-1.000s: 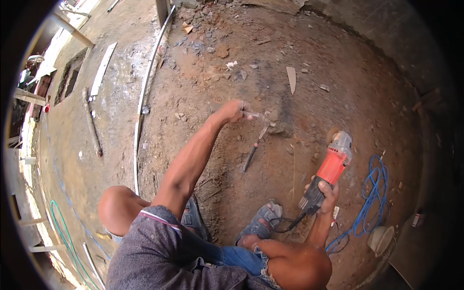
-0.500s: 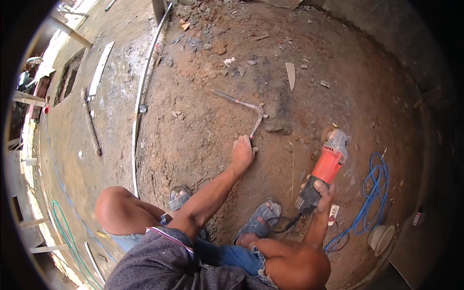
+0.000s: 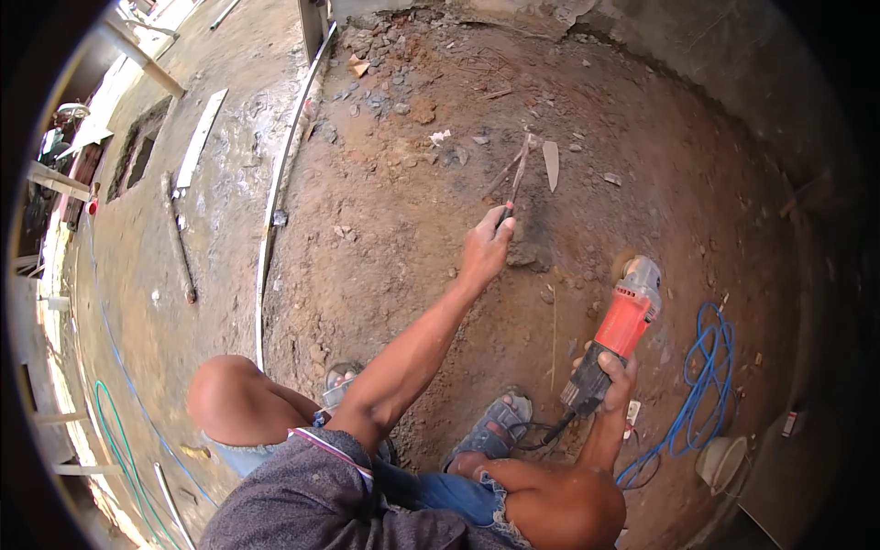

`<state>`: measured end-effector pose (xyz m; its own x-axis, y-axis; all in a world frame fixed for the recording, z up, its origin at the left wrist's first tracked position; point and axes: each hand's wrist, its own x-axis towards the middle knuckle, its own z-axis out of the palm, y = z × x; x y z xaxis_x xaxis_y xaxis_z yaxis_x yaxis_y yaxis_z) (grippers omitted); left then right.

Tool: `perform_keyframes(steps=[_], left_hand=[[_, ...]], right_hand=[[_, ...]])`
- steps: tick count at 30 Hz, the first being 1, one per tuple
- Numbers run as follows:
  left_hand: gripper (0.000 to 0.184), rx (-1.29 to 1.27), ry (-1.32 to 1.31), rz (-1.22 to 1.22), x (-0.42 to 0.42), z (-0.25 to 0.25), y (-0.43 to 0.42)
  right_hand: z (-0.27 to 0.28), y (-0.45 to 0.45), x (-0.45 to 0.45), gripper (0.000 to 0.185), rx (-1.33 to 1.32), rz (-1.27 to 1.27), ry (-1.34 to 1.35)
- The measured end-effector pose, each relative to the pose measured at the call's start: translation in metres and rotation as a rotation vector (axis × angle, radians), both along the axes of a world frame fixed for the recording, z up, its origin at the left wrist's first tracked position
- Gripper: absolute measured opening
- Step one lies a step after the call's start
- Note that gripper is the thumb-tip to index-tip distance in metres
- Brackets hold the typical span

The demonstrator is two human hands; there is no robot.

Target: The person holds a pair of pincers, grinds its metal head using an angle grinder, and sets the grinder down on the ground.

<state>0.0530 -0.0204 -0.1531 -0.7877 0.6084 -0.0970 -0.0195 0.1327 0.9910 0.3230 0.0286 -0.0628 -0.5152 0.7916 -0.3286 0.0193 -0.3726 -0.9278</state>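
Observation:
My left hand (image 3: pixel 489 246) is stretched forward, closed round the grip of worn long-handled pincers (image 3: pixel 520 170). Their small head points away from me, and the second handle angles off to the left. Low on the right, my right hand (image 3: pixel 616 378) wraps round the dark rear body of a red and black angle grinder (image 3: pixel 621 323). Its grey head and brownish disc (image 3: pixel 623 264) are uppermost, held above the dirt. A black cord leaves its lower end beside my sandalled foot (image 3: pixel 495 423). Past the pincers' head lies a pale pointed strip (image 3: pixel 551 165).
A dark stone block (image 3: pixel 522 252) sits on the rubble-strewn dirt. Tangled blue cable (image 3: pixel 710 367), a white socket (image 3: pixel 632 414) and a pale bucket-like container (image 3: pixel 722 461) lie at right. A long metal strip (image 3: pixel 275 211) edges the wet floor at left.
My left hand has moved forward and slightly right with the pincers, swinging their head farther away; the handles now look closer together. My right hand keeps the grinder in nearly the same place.

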Motion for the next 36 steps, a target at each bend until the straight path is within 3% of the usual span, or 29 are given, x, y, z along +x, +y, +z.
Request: perform_keyframes(steps=[4, 10, 17, 26, 36], left_hand=[[0.042, 0.04, 0.04, 0.033, 0.025, -0.03, -0.01], [0.045, 0.115, -0.363, -0.022, 0.101, -0.046, -0.036], [0.041, 0.273, -0.897, -0.12, 0.101, -0.053, -0.05], [0.042, 0.538, -1.007, -0.001, 0.096, -0.041, -0.047], [0.041, 0.567, -1.001, 0.006, 0.099, -0.048, -0.047]], right_hand=[[0.004, -0.003, 0.0, 0.051, 0.014, 0.012, -0.011], [0.016, -0.012, -0.017, 0.052, 0.003, 0.084, -0.022], [0.011, -0.031, -0.035, 0.063, -0.076, 0.203, -0.04], [0.007, -0.046, -0.073, 0.07, 0.004, 0.371, -0.029], [0.012, -0.05, -0.089, 0.072, 0.026, 0.396, -0.06]])
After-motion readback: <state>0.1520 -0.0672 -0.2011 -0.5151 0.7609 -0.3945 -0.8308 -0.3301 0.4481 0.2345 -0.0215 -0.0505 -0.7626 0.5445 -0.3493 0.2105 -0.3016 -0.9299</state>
